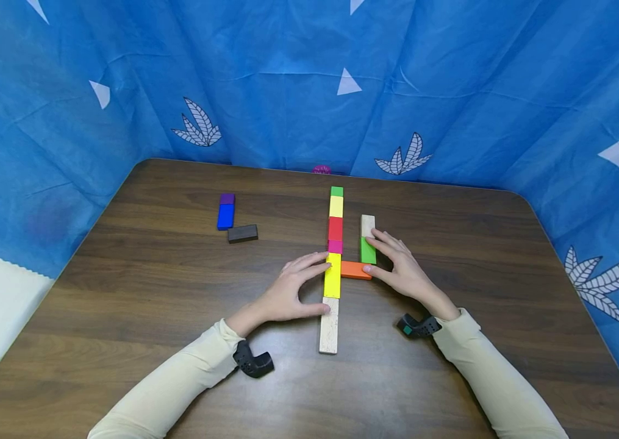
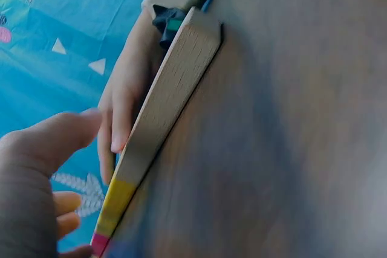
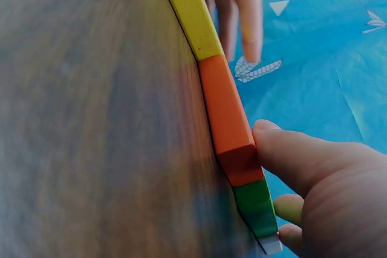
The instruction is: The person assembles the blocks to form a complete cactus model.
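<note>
A straight row of coloured blocks runs up the table, with a long yellow block [image 1: 332, 281] and a pale wooden block [image 1: 329, 332] at the near end. Over these two my left hand [image 1: 285, 294] hovers with spread fingers, its thumb apart from the row in the left wrist view. An orange block [image 1: 354, 270] juts right from the yellow one. My right hand [image 1: 405, 272] touches its outer end with the thumb. That hand's fingers reach to a green block [image 1: 368, 251] and a small pale block [image 1: 367, 224], lined up beyond the orange block.
Farther up the row are pink [image 1: 335, 246], red [image 1: 335, 228], light yellow [image 1: 336, 206] and green [image 1: 336, 191] pieces. To the left lie a blue block [image 1: 225, 217], a purple block [image 1: 227, 198] and a dark block [image 1: 243, 233]. Blue curtain [image 1: 287, 110] surrounds the table.
</note>
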The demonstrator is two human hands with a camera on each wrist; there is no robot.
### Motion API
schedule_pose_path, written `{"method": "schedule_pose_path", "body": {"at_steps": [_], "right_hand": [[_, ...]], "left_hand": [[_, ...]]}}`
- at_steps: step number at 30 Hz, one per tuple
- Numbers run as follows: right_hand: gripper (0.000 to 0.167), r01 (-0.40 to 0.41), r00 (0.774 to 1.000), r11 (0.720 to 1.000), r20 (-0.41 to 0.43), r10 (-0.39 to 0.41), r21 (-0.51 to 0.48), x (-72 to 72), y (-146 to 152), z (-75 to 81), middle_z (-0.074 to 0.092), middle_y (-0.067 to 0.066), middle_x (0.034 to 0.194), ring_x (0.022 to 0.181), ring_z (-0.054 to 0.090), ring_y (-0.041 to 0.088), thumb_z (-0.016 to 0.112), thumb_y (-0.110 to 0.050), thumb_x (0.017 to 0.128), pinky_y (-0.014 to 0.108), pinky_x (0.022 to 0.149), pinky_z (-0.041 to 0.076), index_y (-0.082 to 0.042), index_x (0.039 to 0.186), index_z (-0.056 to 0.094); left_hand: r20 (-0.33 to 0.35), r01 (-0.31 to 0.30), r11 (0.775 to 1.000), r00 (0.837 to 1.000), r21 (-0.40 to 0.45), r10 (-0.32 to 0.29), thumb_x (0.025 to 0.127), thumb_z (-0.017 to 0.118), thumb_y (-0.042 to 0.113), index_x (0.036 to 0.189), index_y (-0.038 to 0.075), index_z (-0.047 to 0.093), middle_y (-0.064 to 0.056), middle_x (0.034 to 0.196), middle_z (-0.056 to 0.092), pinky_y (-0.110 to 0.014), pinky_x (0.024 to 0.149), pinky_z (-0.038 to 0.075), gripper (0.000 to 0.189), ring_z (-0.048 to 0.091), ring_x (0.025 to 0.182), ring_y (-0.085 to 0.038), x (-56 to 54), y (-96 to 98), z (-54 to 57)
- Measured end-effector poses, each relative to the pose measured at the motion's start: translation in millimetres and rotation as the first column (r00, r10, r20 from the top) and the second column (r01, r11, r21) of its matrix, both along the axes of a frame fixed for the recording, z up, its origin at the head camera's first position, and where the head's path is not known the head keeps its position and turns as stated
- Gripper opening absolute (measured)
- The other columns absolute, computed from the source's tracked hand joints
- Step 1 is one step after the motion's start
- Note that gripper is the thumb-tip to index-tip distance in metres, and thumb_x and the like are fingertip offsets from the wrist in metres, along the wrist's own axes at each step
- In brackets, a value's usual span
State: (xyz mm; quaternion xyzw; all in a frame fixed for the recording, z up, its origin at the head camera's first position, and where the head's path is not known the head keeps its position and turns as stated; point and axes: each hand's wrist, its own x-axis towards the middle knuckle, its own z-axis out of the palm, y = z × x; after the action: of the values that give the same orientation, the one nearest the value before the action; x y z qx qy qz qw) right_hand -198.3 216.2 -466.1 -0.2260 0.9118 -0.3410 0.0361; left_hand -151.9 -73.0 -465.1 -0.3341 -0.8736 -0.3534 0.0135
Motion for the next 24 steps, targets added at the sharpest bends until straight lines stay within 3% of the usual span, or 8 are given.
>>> {"method": "schedule_pose_path", "body": {"at_steps": [3,5,8,11,14,16,19,24], "right_hand": [[0.068,-0.001,1.0,1.0,-0.004,0.001,0.004,-0.3,-0.6,-0.1,0.028,0.012,0.16,0.149,0.017,0.038,0.071,-0.032,0.089,0.062,0.118,0.009,-0.01,0.147,0.044],[0.068,0.0,1.0,1.0,-0.004,0.0,0.007,-0.5,-0.7,-0.1,0.028,0.013,0.16,0.149,0.018,0.038,0.071,-0.032,0.089,0.063,0.117,0.009,-0.01,0.147,0.044],[0.068,0.003,1.0,1.0,0.001,-0.003,0.007,-0.4,-0.8,-0.1,0.028,0.013,0.16,0.149,0.018,0.038,0.071,-0.032,0.089,0.063,0.117,0.008,-0.01,0.147,0.044],[0.068,0.002,1.0,1.0,0.006,-0.002,0.004,-0.2,-1.1,-0.4,0.028,0.011,0.16,0.15,0.017,0.037,0.071,-0.032,0.089,0.062,0.118,0.008,-0.011,0.148,0.044],[0.068,0.001,1.0,1.0,0.005,-0.001,0.005,-0.4,-1.0,-0.4,0.028,0.011,0.16,0.15,0.017,0.037,0.071,-0.032,0.089,0.062,0.118,0.008,-0.011,0.148,0.043],[0.069,0.003,1.0,1.0,0.002,-0.003,0.006,-0.6,-0.8,-0.1,0.028,0.012,0.16,0.149,0.017,0.038,0.072,-0.032,0.089,0.062,0.118,0.008,-0.011,0.148,0.044],[0.069,0.007,1.0,1.0,0.002,-0.007,0.003,-0.8,-0.1,0.5,0.028,0.013,0.16,0.149,0.018,0.039,0.072,-0.031,0.088,0.064,0.117,0.008,-0.01,0.148,0.044],[0.069,0.008,1.0,1.0,0.007,-0.008,0.008,-0.5,-0.1,1.2,0.028,0.012,0.16,0.149,0.017,0.038,0.072,-0.032,0.089,0.063,0.118,0.008,-0.011,0.148,0.044]], "left_hand": [[-0.045,-0.099,0.988,0.993,0.115,0.105,0.078,0.078,0.033,0.134,0.004,0.059,-0.011,0.143,0.053,-0.057,0.111,0.032,0.066,0.046,0.135,-0.029,-9.2,-10.7,4.4],[-0.104,-0.191,0.959,0.971,0.207,0.216,0.078,0.079,0.027,0.126,0.001,0.064,-0.014,0.132,0.061,-0.052,0.106,0.04,0.056,0.055,0.125,-0.03,-17.8,-22.1,7.5],[-0.161,-0.338,0.872,0.897,0.355,0.413,0.077,0.079,0.017,0.111,-0.002,0.07,-0.017,0.108,0.069,-0.043,0.089,0.05,0.04,0.064,0.1,-0.031,-30.4,-43.9,10.4],[-0.124,-0.47,0.757,0.808,0.454,0.576,0.076,0.078,0.012,0.1,-0.003,0.072,-0.019,0.093,0.068,-0.032,0.073,0.05,0.03,0.064,0.082,-0.03,-38.5,-68.5,12.1],[-0.033,-0.578,0.657,0.738,0.484,0.674,0.075,0.079,0.01,0.097,-0.005,0.07,-0.019,0.089,0.066,-0.02,0.067,0.046,0.028,0.06,0.075,-0.022,-42.3,-90.7,12.7],[0.021,-0.629,0.612,0.705,0.479,0.709,0.075,0.08,0.011,0.097,-0.005,0.07,-0.018,0.089,0.065,-0.014,0.065,0.044,0.029,0.059,0.073,-0.016,-43.3,-102.0,12.9],[0.081,-0.677,0.582,0.68,0.451,0.729,0.075,0.082,0.014,0.097,-0.006,0.069,-0.016,0.09,0.065,-0.008,0.063,0.044,0.033,0.057,0.071,-0.009,-44.4,-113.5,11.8],[0.147,-0.705,0.602,0.686,0.374,0.712,0.074,0.085,0.018,0.099,-0.005,0.068,-0.017,0.093,0.067,-0.004,0.062,0.044,0.038,0.06,0.074,-0.011,-45.8,-119.6,9.8]]}}
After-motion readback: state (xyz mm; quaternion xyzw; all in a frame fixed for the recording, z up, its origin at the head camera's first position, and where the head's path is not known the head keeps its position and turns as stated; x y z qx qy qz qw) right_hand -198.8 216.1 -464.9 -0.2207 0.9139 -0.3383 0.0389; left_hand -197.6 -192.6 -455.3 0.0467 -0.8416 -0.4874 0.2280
